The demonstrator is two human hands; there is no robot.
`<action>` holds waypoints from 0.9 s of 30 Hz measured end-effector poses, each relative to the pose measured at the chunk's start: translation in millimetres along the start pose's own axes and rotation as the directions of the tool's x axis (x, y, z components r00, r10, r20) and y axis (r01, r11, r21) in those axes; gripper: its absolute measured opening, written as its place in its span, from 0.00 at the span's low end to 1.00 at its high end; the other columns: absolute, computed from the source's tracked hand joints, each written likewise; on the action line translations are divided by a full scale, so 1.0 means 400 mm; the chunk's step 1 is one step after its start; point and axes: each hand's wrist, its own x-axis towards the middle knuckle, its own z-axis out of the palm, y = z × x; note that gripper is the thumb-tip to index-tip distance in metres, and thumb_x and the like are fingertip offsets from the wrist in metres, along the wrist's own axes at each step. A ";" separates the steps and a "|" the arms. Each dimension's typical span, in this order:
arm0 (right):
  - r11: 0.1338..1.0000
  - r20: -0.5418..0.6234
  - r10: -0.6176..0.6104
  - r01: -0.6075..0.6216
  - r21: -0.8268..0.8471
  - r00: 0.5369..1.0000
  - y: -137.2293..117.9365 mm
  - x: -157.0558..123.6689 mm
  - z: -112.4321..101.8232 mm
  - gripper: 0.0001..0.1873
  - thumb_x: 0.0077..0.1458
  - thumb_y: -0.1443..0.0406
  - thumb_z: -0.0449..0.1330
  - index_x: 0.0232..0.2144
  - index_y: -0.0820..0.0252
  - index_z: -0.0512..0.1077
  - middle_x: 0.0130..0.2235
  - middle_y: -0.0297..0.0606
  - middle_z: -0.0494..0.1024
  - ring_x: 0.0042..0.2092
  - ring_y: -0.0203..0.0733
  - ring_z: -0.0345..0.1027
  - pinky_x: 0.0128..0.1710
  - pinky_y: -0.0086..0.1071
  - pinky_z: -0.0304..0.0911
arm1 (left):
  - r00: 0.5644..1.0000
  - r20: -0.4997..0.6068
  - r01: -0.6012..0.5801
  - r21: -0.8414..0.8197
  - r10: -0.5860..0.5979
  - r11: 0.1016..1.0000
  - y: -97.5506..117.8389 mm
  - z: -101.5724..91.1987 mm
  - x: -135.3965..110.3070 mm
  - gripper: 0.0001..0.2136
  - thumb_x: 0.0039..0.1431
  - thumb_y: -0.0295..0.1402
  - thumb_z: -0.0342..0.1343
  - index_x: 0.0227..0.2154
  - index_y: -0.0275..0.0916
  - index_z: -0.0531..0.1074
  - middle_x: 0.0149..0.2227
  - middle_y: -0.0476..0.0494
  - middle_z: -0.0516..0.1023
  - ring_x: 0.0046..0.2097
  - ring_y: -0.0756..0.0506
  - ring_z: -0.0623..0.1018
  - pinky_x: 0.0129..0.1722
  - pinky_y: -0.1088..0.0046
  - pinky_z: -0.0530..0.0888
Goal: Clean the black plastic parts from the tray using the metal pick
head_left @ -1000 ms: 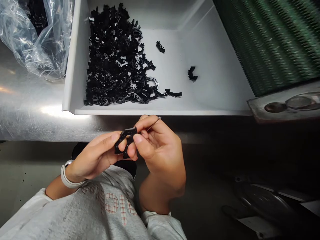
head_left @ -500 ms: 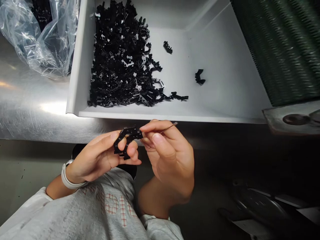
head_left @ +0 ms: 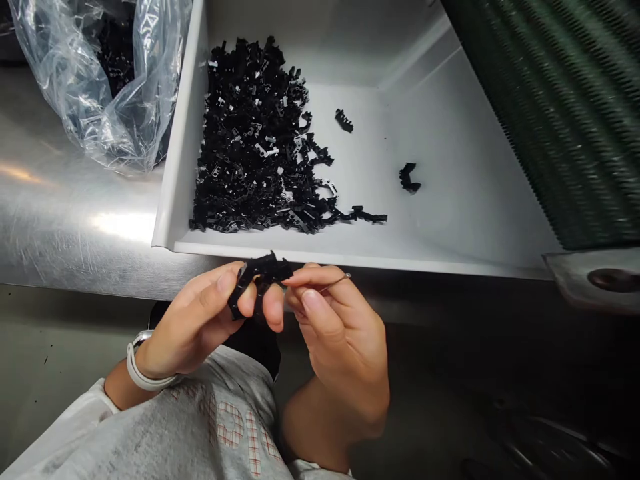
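My left hand (head_left: 200,320) pinches a small black plastic part (head_left: 260,277) between thumb and fingers, just below the front rim of a white tray (head_left: 350,257). My right hand (head_left: 340,333) is closed on a thin metal pin (head_left: 336,281), whose tip sits against the black part. A white watch band circles my left wrist. Inside the tray lies a heap of black plastic parts (head_left: 255,140) on its left side, with two loose parts (head_left: 409,178) further right.
A clear plastic bag (head_left: 100,80) holding more black parts lies on the steel table (head_left: 75,220) at the left. A green ribbed surface (head_left: 565,100) runs along the tray's right side. A metal plate with round holes (head_left: 610,280) sits at the right edge.
The view has shifted, so tray and bag sit lower and further right in frame. My hands stay together; the left hand has turned the black part slightly while the right keeps the pin on it.
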 end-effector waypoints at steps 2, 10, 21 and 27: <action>1.000 0.011 0.013 -0.013 -0.008 1.000 0.003 -0.001 -0.002 0.10 0.64 0.55 0.60 0.38 0.52 0.76 0.36 0.36 0.76 0.34 0.38 0.68 0.31 0.33 0.64 | 0.998 0.018 -0.054 0.044 0.053 0.998 0.003 0.004 0.001 0.17 0.66 0.44 0.54 0.25 0.40 0.69 0.26 0.49 0.61 0.32 0.48 0.63 0.37 0.73 0.65; 0.997 0.003 -0.021 0.021 -0.069 1.000 0.018 -0.008 -0.009 0.09 0.65 0.55 0.59 0.38 0.48 0.77 0.35 0.30 0.75 0.35 0.34 0.67 0.36 0.29 0.63 | 0.977 0.094 -0.201 0.140 0.189 0.970 0.025 0.015 0.024 0.18 0.69 0.43 0.51 0.25 0.40 0.69 0.26 0.49 0.64 0.32 0.48 0.65 0.38 0.72 0.66; 0.975 0.034 0.031 -0.022 -0.223 0.999 0.050 0.012 -0.043 0.15 0.63 0.49 0.59 0.36 0.50 0.78 0.36 0.33 0.74 0.38 0.36 0.67 0.39 0.25 0.63 | 0.916 0.202 -0.339 -0.068 0.346 0.938 0.163 0.114 0.111 0.16 0.69 0.38 0.53 0.24 0.39 0.71 0.27 0.49 0.72 0.32 0.50 0.72 0.38 0.75 0.71; 0.972 0.055 0.015 -0.002 -0.233 0.998 0.036 0.028 -0.037 0.18 0.60 0.46 0.60 0.33 0.51 0.78 0.36 0.34 0.74 0.40 0.39 0.68 0.45 0.27 0.64 | 0.827 0.238 -0.507 -0.077 0.510 0.858 0.244 0.173 0.126 0.20 0.72 0.32 0.46 0.23 0.38 0.71 0.25 0.49 0.72 0.30 0.52 0.73 0.35 0.77 0.72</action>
